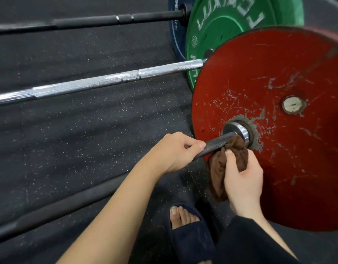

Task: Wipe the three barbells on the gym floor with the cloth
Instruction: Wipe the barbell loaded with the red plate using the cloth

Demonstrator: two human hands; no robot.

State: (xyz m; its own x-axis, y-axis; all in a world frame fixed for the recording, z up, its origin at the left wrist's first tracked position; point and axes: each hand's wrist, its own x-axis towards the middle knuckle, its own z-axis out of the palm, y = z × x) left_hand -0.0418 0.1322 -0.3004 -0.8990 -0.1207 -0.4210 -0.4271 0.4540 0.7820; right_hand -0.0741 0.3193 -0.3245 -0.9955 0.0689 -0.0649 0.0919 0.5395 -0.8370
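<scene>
Three barbells lie side by side on the speckled floor point(88, 140). Nearest, your left grip point(172, 151) clenches the black knurled steel bar point(215, 144); your right grip point(242, 180) pinches the bunched brown cloth point(234, 155) against it beside the scuffed red plate point(278, 159). The bar runs lower-left, so wiping probably heads toward your left grip. The chrome bar point(107, 80) and the far black bar point(88, 20) lie beyond.

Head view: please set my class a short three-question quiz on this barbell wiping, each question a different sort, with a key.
1. True or false: the right hand holds the brown cloth against the nearest barbell beside the red plate.
2. The left hand grips: A) the chrome barbell, B) the nearest barbell, C) the red plate.
3. Fill in: the bumper plate just behind the red plate is ____.
Key: 1 true; 2 B; 3 green.
</scene>
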